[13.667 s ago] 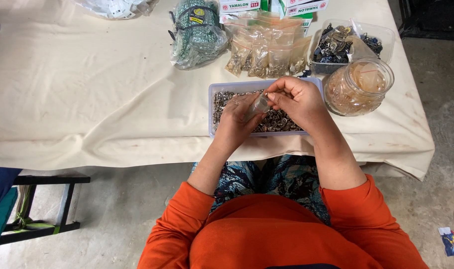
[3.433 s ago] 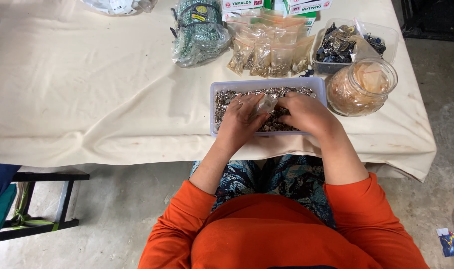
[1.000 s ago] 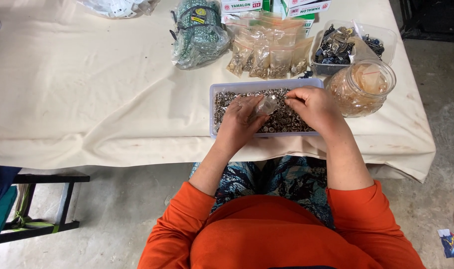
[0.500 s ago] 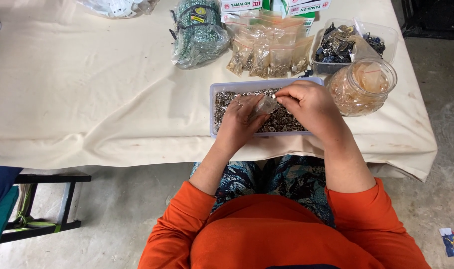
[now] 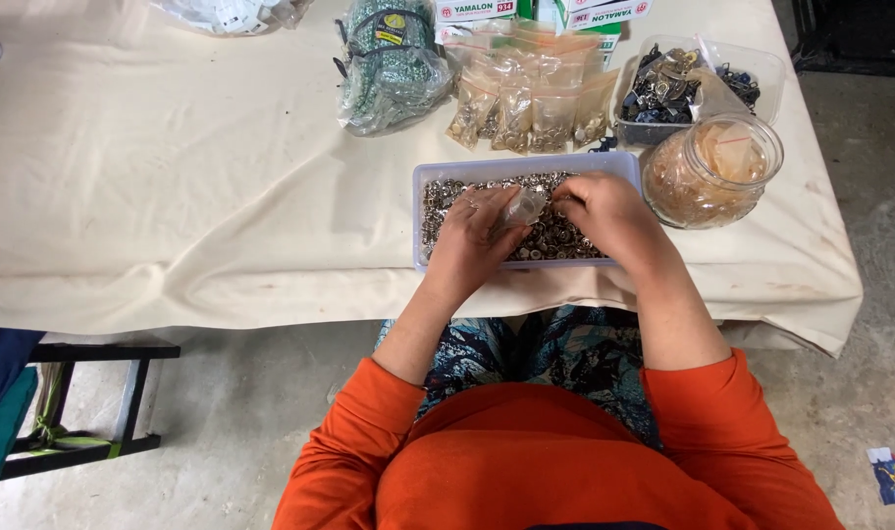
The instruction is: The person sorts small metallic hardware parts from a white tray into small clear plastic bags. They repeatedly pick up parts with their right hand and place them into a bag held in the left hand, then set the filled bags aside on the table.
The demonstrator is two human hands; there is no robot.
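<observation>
A shallow clear plastic tray point(image 5: 426, 173) full of small round metal fasteners point(image 5: 555, 240) sits at the near edge of a cloth-covered table point(image 5: 173, 196). My left hand point(image 5: 472, 240) hovers over the tray and holds a small clear plastic bag point(image 5: 522, 207) by its lower part. My right hand point(image 5: 605, 214) is beside it, fingers pinched at the bag's mouth; whether it holds a fastener is hidden.
Behind the tray lie several small filled plastic bags point(image 5: 526, 103), a green bundle in a bag point(image 5: 389, 64), a clear box of dark metal parts point(image 5: 693, 83) and a round clear jar point(image 5: 712, 172). A dark stool frame point(image 5: 84, 402) stands below left.
My right hand has lowered slightly toward the tray and come closer to the bag. My left hand keeps the bag over the tray.
</observation>
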